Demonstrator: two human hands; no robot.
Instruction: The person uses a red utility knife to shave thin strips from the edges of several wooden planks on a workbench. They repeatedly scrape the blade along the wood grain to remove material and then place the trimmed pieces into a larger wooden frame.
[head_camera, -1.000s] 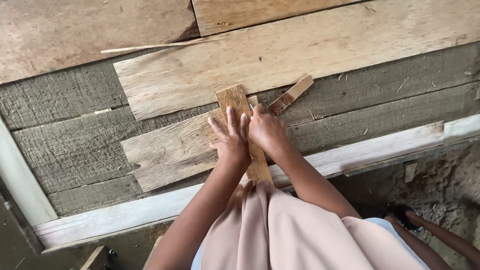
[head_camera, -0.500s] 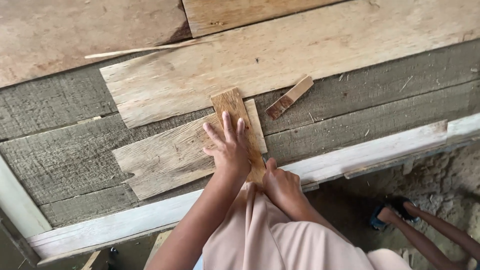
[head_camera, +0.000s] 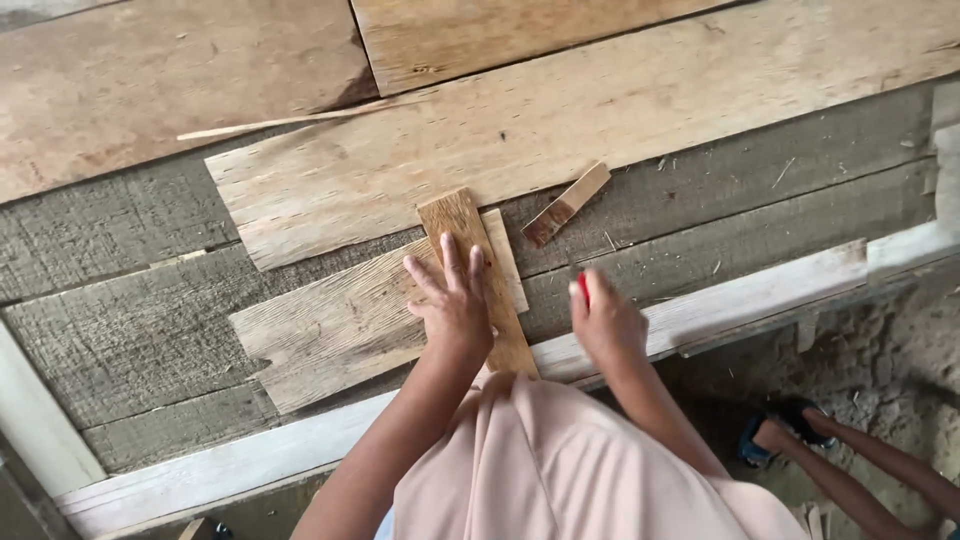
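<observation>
1. Half a second ago our right hand (head_camera: 608, 322) lay low against the near edge, below the left one. Now it has come up at centre right of the frame, closed around a small red tool (head_camera: 583, 288). Only the red tip shows, so we cannot tell what kind of tool it is.
2. A second ago both our hands pressed the narrow brown strip (head_camera: 478, 275) together. Now only our left hand (head_camera: 455, 300) rests on it, fingers spread flat and gripping nothing.
3. The change reads as steadying with one hand while the other brings the tool in beside the strip. It is a judgement, not something shown.
4. The strip lies just left of centre, running up from the pale frame rail (head_camera: 740, 300) across a weathered grey-tan board (head_camera: 340, 330) onto a larger pale plank (head_camera: 560, 120).
5. A short wood offcut (head_camera: 567, 204) lies above and right of centre, apart from both hands.
6. We see no container anywhere in the frame: no box, tray or bin.
</observation>
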